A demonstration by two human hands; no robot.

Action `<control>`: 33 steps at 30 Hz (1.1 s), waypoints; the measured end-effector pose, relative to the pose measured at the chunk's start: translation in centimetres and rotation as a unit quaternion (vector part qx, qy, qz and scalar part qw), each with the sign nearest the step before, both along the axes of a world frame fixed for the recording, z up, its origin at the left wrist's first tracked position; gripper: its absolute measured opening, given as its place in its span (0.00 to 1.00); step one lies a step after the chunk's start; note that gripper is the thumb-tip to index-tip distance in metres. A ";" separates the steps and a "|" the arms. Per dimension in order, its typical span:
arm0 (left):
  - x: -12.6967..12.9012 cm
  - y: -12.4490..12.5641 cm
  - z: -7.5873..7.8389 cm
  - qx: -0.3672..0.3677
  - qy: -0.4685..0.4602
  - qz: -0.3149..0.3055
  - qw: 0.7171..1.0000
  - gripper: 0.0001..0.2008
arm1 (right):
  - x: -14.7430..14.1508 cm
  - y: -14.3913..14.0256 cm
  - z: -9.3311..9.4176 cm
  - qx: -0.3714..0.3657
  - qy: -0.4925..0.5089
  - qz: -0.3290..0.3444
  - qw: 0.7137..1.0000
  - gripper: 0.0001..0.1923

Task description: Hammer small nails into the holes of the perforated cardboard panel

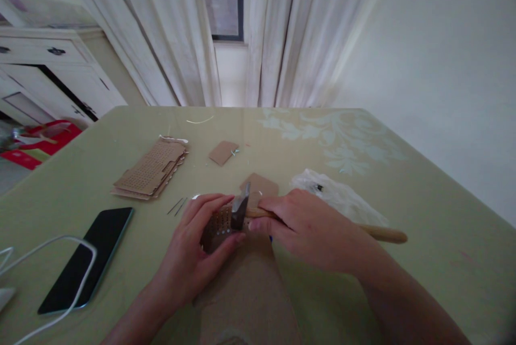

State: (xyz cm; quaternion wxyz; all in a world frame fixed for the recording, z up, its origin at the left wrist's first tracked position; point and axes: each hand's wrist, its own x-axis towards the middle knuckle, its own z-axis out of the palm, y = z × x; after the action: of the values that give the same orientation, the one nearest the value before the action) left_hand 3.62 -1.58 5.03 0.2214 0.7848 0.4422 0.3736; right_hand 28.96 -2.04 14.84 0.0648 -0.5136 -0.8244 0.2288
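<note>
Green-clothed bench (pixel 423 216) fills the lower frame. Lower left, a dark phone (pixel 91 259) is crossed by a white cable (pixel 48 243). Left of centre, a stack of perforated cardboard pieces (pixel 151 169) is seen. At centre, the right hand (pixel 310 227) is closed round a wooden-handled hammer (pixel 241 209); the left hand (pixel 197 240) is curled about a small perforated card (pixel 217 227). Likely risk: fingers struck, being just beside the head. No legible writing is noted.
</note>
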 end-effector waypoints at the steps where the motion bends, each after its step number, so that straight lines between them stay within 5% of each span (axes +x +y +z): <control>1: -0.3 0.2 -0.1 -0.002 -0.004 0.016 1.000 0.22 | 0.2 0.1 0.0 -0.002 0.013 -0.018 1.000 0.17; 4: -1.0 1.2 -0.9 -0.043 -0.035 0.082 0.995 0.26 | 0.9 0.8 -0.2 -0.007 0.064 -0.068 0.996 0.18; 7: -1.0 2.0 -1.8 -0.186 -0.104 0.088 0.973 0.32 | 0.9 1.9 -1.4 -0.022 0.101 -0.117 0.988 0.16; 11: 0.0 1.7 -2.5 -0.320 -0.169 0.085 0.929 0.30 | 0.2 2.9 -2.9 -0.089 0.132 -0.091 0.983 0.14; 19: 1.1 0.8 -2.5 -0.343 -0.260 0.147 0.890 0.34 | 0.4 2.9 -2.9 -0.155 0.173 -0.106 0.967 0.15; 24: 0.8 1.1 -2.2 -0.286 -0.176 0.141 0.931 0.30 | 0.5 2.7 -3.0 -0.226 0.211 -0.106 0.945 0.15; 30: -0.1 2.1 -1.4 -0.249 -0.102 0.115 0.956 0.27 | 0.4 2.5 -2.6 -0.179 0.158 -0.100 0.966 0.18; 33: -2.1 3.5 -1.0 -0.213 -0.072 0.154 0.962 0.31 | 0.8 2.3 -2.0 -0.164 0.150 -0.102 0.970 0.19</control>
State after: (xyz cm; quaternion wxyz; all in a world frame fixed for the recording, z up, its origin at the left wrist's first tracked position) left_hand 1.54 1.89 4.03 0.3545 0.6130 0.6096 0.3564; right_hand 29.77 0.26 12.79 0.1259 -0.5585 -0.6995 0.4277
